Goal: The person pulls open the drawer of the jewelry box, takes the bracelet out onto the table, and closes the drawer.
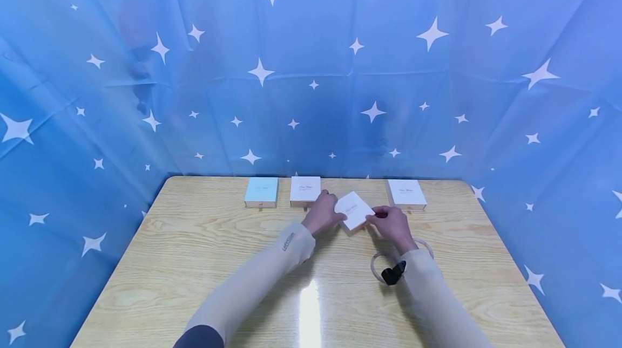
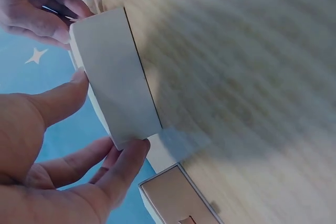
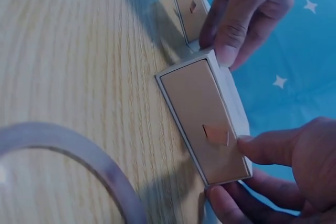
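Nearest are two pale sleeves (image 1: 257,275), then one pale round ring (image 3: 86,153) and one small black chunky piece (image 1: 392,273) by the right wrist, over the light wood-grain tabletop (image 1: 146,272).

Next up, one white flat cardboard drawer box (image 1: 353,209): left hand (image 1: 323,213) pinching its left side, right hand (image 1: 392,224) pinching its right corner. Can't tell if it's touching the tabletop. It's skewed; the peach drawer front faces the person but swung right, its long edge running near-left to far-right. The top's close to square, so can't call its long axis.

Behind it, three more boxes, fronts facing the person: one mint-green square box (image 1: 261,190) and two white square boxes (image 1: 407,192). Four total.

Farthest back, blue star-print curtain (image 1: 311,35).
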Demonstrator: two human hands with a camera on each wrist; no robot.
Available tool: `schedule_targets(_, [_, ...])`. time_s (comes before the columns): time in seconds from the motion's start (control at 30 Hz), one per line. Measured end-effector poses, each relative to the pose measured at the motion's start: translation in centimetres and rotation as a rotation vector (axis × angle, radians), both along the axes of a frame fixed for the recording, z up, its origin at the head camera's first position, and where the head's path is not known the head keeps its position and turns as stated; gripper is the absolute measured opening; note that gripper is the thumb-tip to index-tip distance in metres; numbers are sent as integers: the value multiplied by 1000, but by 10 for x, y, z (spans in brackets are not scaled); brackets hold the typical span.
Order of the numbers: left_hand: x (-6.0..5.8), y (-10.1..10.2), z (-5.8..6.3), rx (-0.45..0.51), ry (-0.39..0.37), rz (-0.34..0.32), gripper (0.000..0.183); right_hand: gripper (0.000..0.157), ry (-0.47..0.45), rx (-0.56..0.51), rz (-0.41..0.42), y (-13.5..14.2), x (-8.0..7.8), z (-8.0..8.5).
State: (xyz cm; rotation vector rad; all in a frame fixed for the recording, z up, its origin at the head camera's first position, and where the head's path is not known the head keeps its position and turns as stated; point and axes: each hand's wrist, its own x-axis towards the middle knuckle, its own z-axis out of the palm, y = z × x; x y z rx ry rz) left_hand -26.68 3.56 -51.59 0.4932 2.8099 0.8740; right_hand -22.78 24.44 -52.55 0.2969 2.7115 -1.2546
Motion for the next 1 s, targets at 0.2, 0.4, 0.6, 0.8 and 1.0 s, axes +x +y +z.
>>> schedule_targets(0.2, [20, -11, -1, 76, -29, 44, 54, 40, 35, 5, 30, -7, 7, 1])
schedule_targets(0.4, [37, -29, -11, 181, -51, 104, 51, 36, 55, -32, 67, -18, 17, -3])
schedule_targets(0.6, [56, -49, -17, 255, -38, 107, 50, 35, 47, -27, 88, -31, 24, -5])
schedule_targets(0.8, [77, -66, -19, 306, -61, 157, 54, 33, 46, -53, 93, -46, 29, -4])
schedule_targets(1.0, [96, -80, -23, 297, -50, 198, 59, 27, 75, -84, 115, -62, 34, -6])
